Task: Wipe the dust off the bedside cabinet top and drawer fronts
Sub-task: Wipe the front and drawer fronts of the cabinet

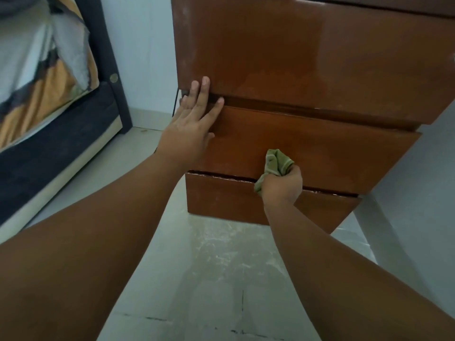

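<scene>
A glossy brown wooden bedside cabinet (307, 57) fills the upper right, seen from the front, with three stacked drawer fronts. My left hand (192, 126) lies flat with fingers spread on the left edge, across the gap between the top and middle drawer (332, 153). My right hand (283, 185) is closed around a bunched green cloth (277, 163), pressed to the lower part of the middle drawer front, just above the gap over the bottom drawer (221, 195). The cabinet top is out of view.
A bed with a dark frame (108, 57) and patterned orange, white and grey bedding (37, 70) stands at the left. Pale tiled floor (209, 267) lies below the cabinet. A light blue wall (142, 45) runs behind, between bed and cabinet.
</scene>
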